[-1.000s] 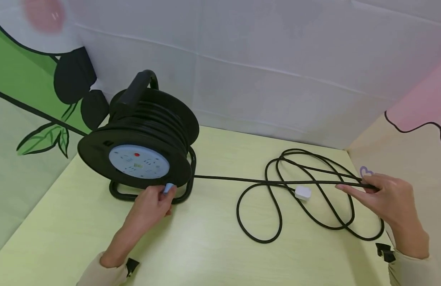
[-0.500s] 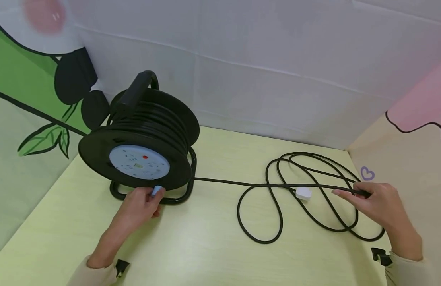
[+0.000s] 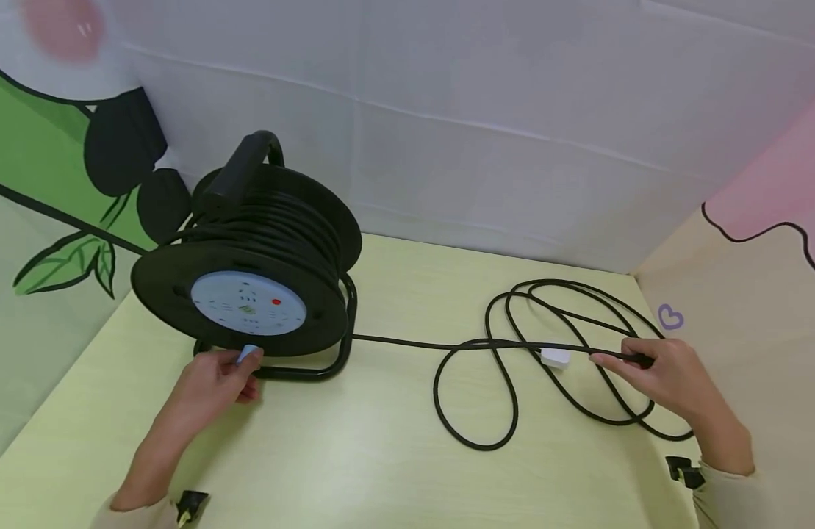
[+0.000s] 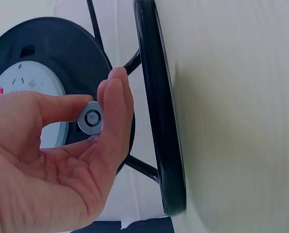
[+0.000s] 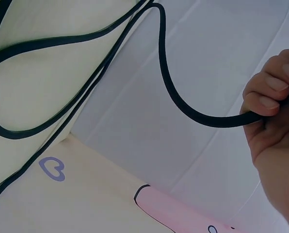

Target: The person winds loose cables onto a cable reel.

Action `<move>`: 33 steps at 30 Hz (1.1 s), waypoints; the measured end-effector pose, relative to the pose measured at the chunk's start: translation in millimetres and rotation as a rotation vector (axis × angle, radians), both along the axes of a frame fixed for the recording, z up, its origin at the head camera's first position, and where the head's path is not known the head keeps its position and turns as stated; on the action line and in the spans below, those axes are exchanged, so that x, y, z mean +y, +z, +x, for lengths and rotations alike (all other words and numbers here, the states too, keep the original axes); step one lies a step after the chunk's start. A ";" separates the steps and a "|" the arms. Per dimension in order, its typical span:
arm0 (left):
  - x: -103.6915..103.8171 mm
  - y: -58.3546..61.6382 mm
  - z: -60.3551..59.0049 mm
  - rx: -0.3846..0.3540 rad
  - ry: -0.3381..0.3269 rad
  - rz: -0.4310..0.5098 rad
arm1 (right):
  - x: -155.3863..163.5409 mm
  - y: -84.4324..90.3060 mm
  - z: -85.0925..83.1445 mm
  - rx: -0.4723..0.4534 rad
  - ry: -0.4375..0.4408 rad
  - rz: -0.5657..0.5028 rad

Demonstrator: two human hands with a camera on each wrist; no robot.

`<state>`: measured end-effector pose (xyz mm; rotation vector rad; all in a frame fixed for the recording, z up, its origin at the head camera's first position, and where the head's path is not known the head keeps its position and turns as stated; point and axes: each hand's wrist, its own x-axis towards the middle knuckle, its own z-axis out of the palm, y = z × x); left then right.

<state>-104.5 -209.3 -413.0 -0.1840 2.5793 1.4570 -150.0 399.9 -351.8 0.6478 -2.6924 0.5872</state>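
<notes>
A black cable reel (image 3: 242,257) with a pale blue socket plate (image 3: 248,303) stands at the left of the table, wound with black cable. My left hand (image 3: 212,382) pinches the reel's small blue-grey crank knob (image 4: 90,118) at the lower rim between thumb and fingers. From the reel a length of black cable (image 3: 414,343) runs right, nearly straight, to my right hand (image 3: 665,371), whose fingers curl round it. In the right wrist view, the cable (image 5: 217,121) hangs in a bend from the curled fingers. A white plug (image 3: 555,358) lies under the taut cable.
Loose loops of cable (image 3: 476,447) spread over the right half of the pale table (image 3: 381,455). The reel's black tube stand (image 3: 308,375) rests on the table. A grey-white cloth wall (image 3: 486,147) rises behind, with printed side walls left and right.
The left hand has moved left with the knob along the reel's lower rim, and the socket plate has rotated. The right hand, still gripping the cable, has come left and slightly down.
</notes>
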 end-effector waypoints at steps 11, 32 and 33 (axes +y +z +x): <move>-26.3 7.4 3.3 -0.041 0.067 -0.009 | -14.0 -10.7 -4.9 0.043 0.035 0.080; -60.3 47.2 4.6 0.090 0.287 0.180 | -47.5 -13.9 -32.8 0.110 0.115 0.165; -60.8 50.3 4.7 0.095 0.295 0.190 | -47.4 -14.3 -33.8 0.104 0.106 0.169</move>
